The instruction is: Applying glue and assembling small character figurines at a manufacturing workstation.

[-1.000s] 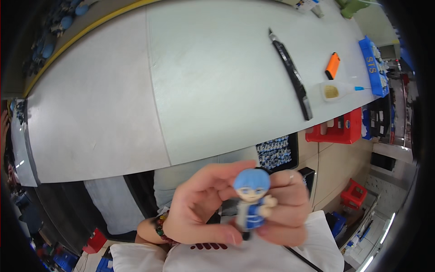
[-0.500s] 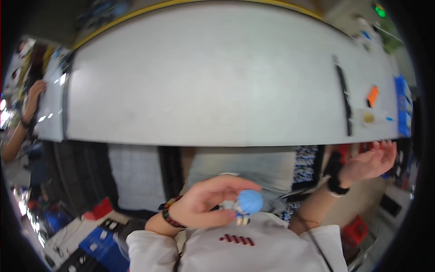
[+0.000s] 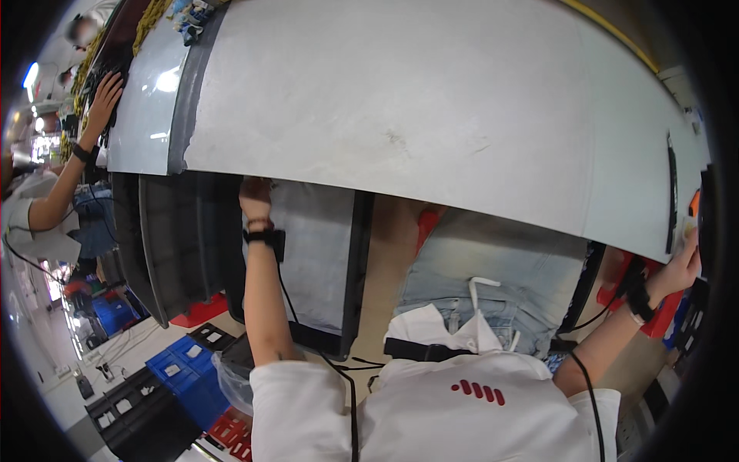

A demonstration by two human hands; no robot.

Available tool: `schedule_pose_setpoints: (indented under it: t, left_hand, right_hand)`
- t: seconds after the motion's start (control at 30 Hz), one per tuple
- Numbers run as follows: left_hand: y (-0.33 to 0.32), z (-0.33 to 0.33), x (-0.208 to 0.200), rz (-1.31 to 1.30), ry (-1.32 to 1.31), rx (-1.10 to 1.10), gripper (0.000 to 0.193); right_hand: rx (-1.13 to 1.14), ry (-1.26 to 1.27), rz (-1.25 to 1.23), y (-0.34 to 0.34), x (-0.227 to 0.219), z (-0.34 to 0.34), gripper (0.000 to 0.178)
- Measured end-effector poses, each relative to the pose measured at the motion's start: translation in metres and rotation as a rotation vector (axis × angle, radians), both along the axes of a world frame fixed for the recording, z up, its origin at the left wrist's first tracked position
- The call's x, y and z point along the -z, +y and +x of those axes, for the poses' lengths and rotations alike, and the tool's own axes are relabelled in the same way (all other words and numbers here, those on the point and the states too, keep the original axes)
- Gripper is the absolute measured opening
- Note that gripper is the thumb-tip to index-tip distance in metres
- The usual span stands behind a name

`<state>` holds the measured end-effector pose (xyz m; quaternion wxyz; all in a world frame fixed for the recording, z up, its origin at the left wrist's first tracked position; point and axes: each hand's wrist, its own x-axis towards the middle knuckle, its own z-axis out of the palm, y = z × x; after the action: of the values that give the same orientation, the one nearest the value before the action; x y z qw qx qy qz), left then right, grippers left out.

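My left arm reaches forward to the near edge of the table. There my left hand [image 3: 256, 202] is over the far end of a black bin with a light grey inside [image 3: 312, 269]. Its fingers are dim and partly hidden, so what they hold, if anything, does not show. At the right end of the table [image 3: 431, 100], my right hand [image 3: 679, 268] rests by the front corner with its fingers stretched forward. A small pale item and an orange piece [image 3: 694, 203] lie close to those fingertips. No blue-haired figurine shows in either hand.
A long black strip [image 3: 671, 181] lies on the table's right side. At far left a co-worker's hand [image 3: 104, 96] is on dark material; small blue figures [image 3: 191, 21] stand nearby. Blue bins [image 3: 181, 369] and a black bin [image 3: 138, 412] are at lower left. Cables hang by both my arms.
My left hand, which held a small blue-haired figurine near my chest, has moved forward and left to the table edge. The view has turned left. My right hand is now at the table corner.
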<state>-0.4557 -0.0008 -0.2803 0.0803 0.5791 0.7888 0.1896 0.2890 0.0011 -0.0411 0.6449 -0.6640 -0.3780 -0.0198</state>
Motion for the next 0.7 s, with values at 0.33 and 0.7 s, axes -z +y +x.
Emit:
schedule_pose_setpoints:
  t: [0.33, 0.7]
  left_hand:
    - [0.064, -0.011, 0.023, 0.101, -0.159, 0.158, 0.032]
    - [0.068, 0.024, -0.027, 0.327, -0.932, -0.142, 0.029]
  right_hand:
    - [-0.050, 0.059, -0.117, -0.008, 0.011, 0.032, 0.033]
    - [-0.047, -0.032, -0.051, -0.002, 0.004, 0.003, 0.021]
